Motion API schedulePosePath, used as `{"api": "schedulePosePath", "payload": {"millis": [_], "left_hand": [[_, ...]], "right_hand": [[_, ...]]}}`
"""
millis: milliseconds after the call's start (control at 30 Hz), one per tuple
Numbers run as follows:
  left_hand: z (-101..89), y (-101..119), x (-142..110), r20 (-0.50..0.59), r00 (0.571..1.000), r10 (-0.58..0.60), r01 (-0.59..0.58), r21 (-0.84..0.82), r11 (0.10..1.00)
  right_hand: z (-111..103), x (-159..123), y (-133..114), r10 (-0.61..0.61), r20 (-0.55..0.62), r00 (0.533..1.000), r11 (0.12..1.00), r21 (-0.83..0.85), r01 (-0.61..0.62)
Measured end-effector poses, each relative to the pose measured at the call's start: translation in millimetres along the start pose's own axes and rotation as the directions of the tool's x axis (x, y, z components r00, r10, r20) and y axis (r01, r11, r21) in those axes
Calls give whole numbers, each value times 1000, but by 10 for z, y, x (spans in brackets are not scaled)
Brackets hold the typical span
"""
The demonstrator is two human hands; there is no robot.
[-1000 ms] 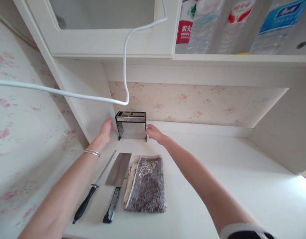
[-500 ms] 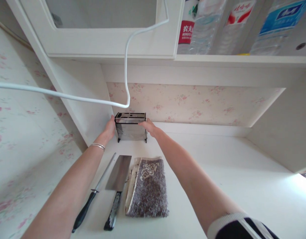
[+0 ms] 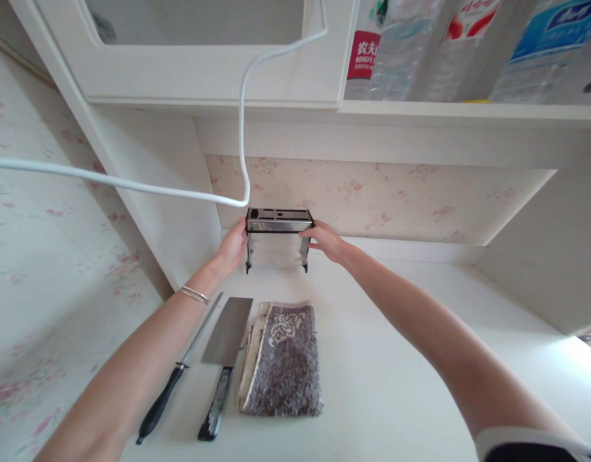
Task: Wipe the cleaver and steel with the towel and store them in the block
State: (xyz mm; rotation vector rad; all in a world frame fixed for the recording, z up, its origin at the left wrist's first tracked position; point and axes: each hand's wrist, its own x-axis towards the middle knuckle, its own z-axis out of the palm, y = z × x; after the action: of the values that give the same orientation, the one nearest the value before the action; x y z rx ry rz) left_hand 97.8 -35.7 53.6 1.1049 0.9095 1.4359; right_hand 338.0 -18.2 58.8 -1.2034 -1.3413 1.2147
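A knife block [image 3: 278,250] with a slotted dark top, metal trim and see-through front is gripped at both ends near the back of the white surface. My left hand [image 3: 233,247] is closed on its left side, the fingers partly hidden behind it. On its right side my right hand [image 3: 326,240] holds it, with fingers reaching over the front edge. Whether its feet touch the surface I cannot tell. Nearer to me lie a sharpening steel [image 3: 166,398] with a black handle, a cleaver [image 3: 230,330], and a folded grey-brown towel [image 3: 288,366], side by side.
A white cable [image 3: 170,190] hangs across the view in front of the cabinet. Overhead is a white cabinet door [image 3: 203,74], with several plastic bottles [image 3: 405,51] on the open shelf beside it. A side panel [image 3: 155,186] stands left; flowered wallpaper [image 3: 372,192] covers the back.
Both hands have moved the knife block to the right and it appears slightly higher and nearer. The sharpening steel, cleaver and towel stay where they were; the view has shifted slightly.
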Motion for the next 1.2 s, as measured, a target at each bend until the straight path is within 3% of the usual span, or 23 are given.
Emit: {"api": "schedulePosePath", "payload": {"millis": [200, 367, 567, 733, 967, 1200], "left_hand": [[584, -91, -49, 205, 978, 28, -14, -69, 997], [993, -274, -36, 337, 942, 11, 34, -127, 991], [1298, -539, 15, 358, 933, -42, 96, -137, 986], [1384, -741, 53, 323, 943, -75, 123, -130, 984], [1337, -994, 177, 187, 978, -95, 118, -119, 986], [1265, -1001, 179, 253, 964, -76, 91, -51, 995]], "right_hand": [[-580, -267, -123, -48, -169, 984, 999, -8, 48], [-1023, -480, -72, -35, -249, 968, 999, -22, 31], [-1367, -623, 136, 11, -281, 960, 999, -47, -25], [-1470, -621, 329, 40, -290, 956, 998, -31, -51], [-1482, -486, 545, 44, -269, 962, 999, 12, -43], [-1470, -465, 593, 34, -187, 982, 998, 62, -23]]}}
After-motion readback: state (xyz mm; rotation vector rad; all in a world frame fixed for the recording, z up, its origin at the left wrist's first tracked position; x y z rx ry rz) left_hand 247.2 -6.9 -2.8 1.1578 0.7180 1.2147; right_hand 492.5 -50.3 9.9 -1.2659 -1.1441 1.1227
